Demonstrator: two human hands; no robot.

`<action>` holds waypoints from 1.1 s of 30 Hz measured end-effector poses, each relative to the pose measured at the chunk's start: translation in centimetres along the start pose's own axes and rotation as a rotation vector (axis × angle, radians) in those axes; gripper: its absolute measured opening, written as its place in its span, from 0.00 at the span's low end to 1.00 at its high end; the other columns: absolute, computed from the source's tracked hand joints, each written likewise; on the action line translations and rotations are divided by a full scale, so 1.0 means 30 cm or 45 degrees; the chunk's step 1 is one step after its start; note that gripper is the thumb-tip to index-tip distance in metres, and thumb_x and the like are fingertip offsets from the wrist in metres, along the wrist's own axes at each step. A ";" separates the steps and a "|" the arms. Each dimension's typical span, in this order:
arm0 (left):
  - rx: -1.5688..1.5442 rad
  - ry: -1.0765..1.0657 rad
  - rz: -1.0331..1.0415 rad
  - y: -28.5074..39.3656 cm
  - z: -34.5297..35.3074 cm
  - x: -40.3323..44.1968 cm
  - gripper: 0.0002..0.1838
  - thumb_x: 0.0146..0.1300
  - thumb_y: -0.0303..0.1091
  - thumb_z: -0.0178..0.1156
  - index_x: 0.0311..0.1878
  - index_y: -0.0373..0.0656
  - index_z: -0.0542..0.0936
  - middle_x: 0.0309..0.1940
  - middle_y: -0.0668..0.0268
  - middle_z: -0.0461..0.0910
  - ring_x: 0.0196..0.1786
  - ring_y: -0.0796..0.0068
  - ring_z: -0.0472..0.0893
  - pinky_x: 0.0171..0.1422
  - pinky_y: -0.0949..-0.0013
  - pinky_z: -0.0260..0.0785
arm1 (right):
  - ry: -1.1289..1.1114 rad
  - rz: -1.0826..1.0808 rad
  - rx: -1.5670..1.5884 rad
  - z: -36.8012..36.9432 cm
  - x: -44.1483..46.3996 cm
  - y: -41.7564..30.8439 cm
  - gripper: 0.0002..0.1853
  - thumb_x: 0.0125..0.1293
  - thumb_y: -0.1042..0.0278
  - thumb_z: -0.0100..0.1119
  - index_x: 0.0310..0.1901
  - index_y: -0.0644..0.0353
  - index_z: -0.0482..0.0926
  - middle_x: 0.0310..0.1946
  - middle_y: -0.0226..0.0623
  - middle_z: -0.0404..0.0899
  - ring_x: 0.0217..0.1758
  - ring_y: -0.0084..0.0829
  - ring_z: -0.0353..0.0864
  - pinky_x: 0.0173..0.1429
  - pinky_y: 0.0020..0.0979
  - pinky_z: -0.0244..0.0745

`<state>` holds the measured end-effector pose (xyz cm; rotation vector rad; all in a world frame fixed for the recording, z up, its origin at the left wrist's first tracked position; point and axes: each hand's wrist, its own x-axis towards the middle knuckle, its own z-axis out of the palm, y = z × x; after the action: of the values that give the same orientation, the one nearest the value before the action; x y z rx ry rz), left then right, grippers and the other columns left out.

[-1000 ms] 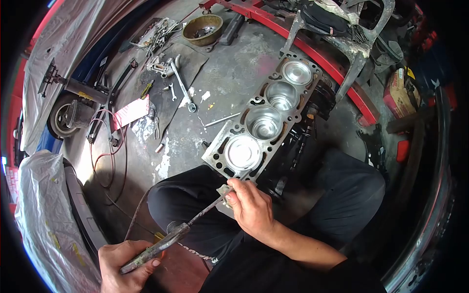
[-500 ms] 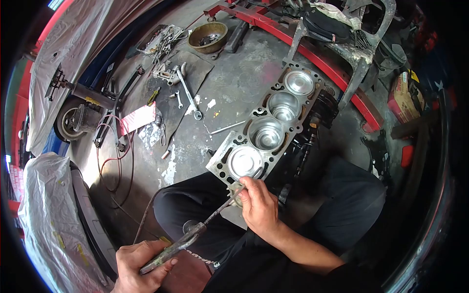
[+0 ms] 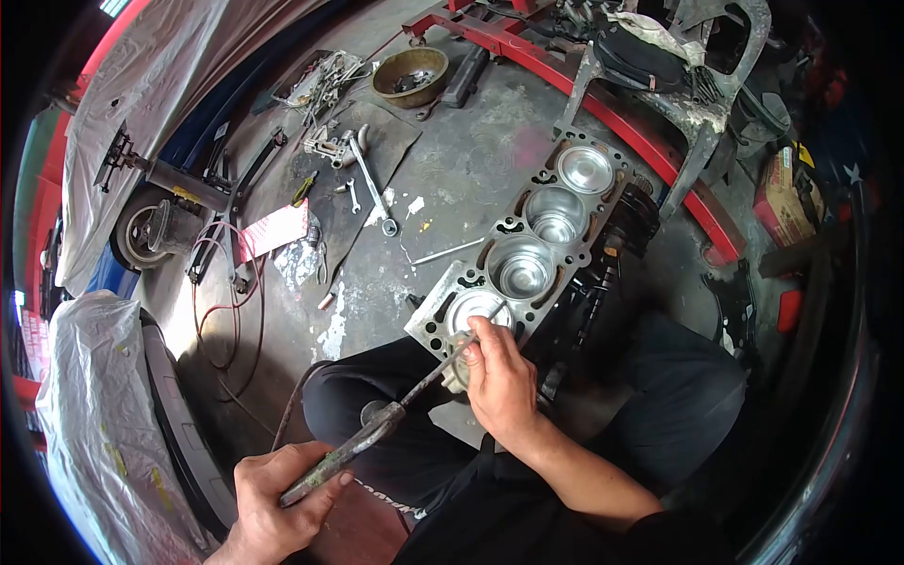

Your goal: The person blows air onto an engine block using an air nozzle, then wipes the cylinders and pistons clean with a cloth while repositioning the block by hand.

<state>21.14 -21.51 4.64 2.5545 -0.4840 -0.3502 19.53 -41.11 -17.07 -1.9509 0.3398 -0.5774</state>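
My left hand (image 3: 278, 499) is wrapped around the worn metal handle of what looks like an air blow gun (image 3: 348, 457), low in the view. Its long thin nozzle slants up and right. Near the far end, my right hand (image 3: 499, 381) pinches the nozzle between thumb and fingers. The tip reaches over the nearest cylinder of a bare engine block (image 3: 450, 299), where a shiny piston (image 3: 476, 309) sits high in the bore. Two middle pistons sit lower, and the far piston (image 3: 585, 169) is near the top. Whether the tip touches the piston, I cannot tell.
Beyond the block lie a ratchet wrench (image 3: 370, 179), a small spanner (image 3: 354, 196) and a metal rod (image 3: 447, 250) on the floor. A brown bowl (image 3: 410, 85) holds small parts. Red metal beams (image 3: 640, 141) and a grimy chair (image 3: 702, 122) stand on the right.
The nozzle tip has moved up and right, from the block's near edge to over the nearest piston. Both hands keep their hold, and the view has shifted slightly.
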 end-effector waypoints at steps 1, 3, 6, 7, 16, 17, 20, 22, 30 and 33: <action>-0.002 0.003 0.002 -0.009 0.002 -0.002 0.11 0.56 0.26 0.76 0.39 0.33 0.85 0.22 0.61 0.84 0.24 0.76 0.83 0.31 0.72 0.72 | -0.025 -0.016 -0.023 0.008 0.007 0.003 0.17 0.73 0.68 0.61 0.61 0.60 0.75 0.43 0.44 0.81 0.41 0.49 0.85 0.41 0.46 0.79; -0.006 0.051 -0.018 -0.028 0.001 -0.005 0.11 0.56 0.26 0.76 0.40 0.33 0.85 0.20 0.62 0.82 0.23 0.79 0.80 0.30 0.73 0.71 | -0.070 -0.039 -0.063 0.022 0.026 -0.002 0.17 0.75 0.66 0.59 0.62 0.60 0.75 0.44 0.44 0.81 0.41 0.50 0.85 0.42 0.47 0.80; 0.037 0.067 -0.196 -0.003 -0.018 -0.010 0.09 0.57 0.25 0.74 0.39 0.33 0.85 0.18 0.66 0.80 0.22 0.82 0.78 0.28 0.74 0.69 | -0.146 -0.086 -0.102 0.053 0.051 -0.014 0.17 0.75 0.65 0.59 0.62 0.60 0.76 0.45 0.44 0.81 0.41 0.50 0.85 0.42 0.47 0.80; 0.029 0.069 -0.194 -0.002 -0.032 -0.022 0.09 0.57 0.25 0.74 0.39 0.33 0.85 0.18 0.66 0.80 0.22 0.82 0.78 0.28 0.74 0.69 | -0.215 -0.058 -0.125 0.054 0.049 -0.027 0.19 0.73 0.65 0.63 0.61 0.60 0.77 0.46 0.45 0.80 0.43 0.49 0.85 0.44 0.45 0.80; -0.175 0.887 -0.512 -0.391 -0.139 -0.230 0.18 0.76 0.44 0.59 0.47 0.37 0.89 0.27 0.64 0.84 0.25 0.78 0.80 0.25 0.73 0.67 | -0.453 -0.387 -0.832 0.102 0.078 0.024 0.18 0.61 0.71 0.61 0.54 0.63 0.79 0.58 0.41 0.76 0.66 0.41 0.72 0.65 0.41 0.68; -0.297 0.980 -0.608 -0.516 -0.099 -0.211 0.13 0.71 0.38 0.63 0.50 0.38 0.86 0.33 0.64 0.85 0.30 0.82 0.80 0.31 0.76 0.68 | -0.391 -0.475 -0.723 0.092 0.049 0.012 0.16 0.61 0.70 0.62 0.52 0.61 0.81 0.55 0.39 0.78 0.63 0.40 0.74 0.64 0.39 0.69; -0.016 0.862 -0.465 -0.980 0.144 -0.197 0.20 0.70 0.29 0.61 0.64 0.37 0.78 0.48 0.61 0.83 0.51 0.68 0.81 0.59 0.64 0.74 | -0.648 -0.484 -0.553 -0.028 -0.061 -0.040 0.12 0.59 0.69 0.65 0.45 0.57 0.85 0.46 0.34 0.81 0.56 0.36 0.78 0.63 0.37 0.71; 0.114 0.806 -0.682 -1.098 0.359 -0.153 0.23 0.68 0.29 0.62 0.66 0.37 0.77 0.55 0.49 0.84 0.56 0.57 0.83 0.66 0.60 0.72 | -0.898 -0.412 -0.268 -0.123 -0.218 0.013 0.09 0.54 0.65 0.68 0.38 0.52 0.85 0.38 0.32 0.81 0.48 0.36 0.82 0.57 0.41 0.77; 0.501 -0.494 -1.179 -1.799 1.018 -0.217 0.23 0.73 0.45 0.53 0.57 0.36 0.81 0.50 0.50 0.84 0.51 0.52 0.83 0.61 0.56 0.74 | -1.032 0.684 -0.075 -0.325 -0.377 0.177 0.15 0.68 0.56 0.68 0.43 0.61 0.87 0.35 0.41 0.89 0.39 0.35 0.90 0.48 0.35 0.82; 0.533 -0.078 -1.039 -1.802 0.865 -0.051 0.24 0.74 0.48 0.50 0.52 0.36 0.83 0.45 0.51 0.85 0.47 0.55 0.83 0.58 0.57 0.74 | -1.004 0.860 -0.112 -0.153 -0.435 0.214 0.30 0.74 0.39 0.59 0.57 0.63 0.83 0.47 0.45 0.87 0.48 0.32 0.88 0.56 0.34 0.80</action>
<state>25.68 11.32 -45.38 3.0538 0.5627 -0.6616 6.18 -41.20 -24.41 -1.8289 0.4774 0.6392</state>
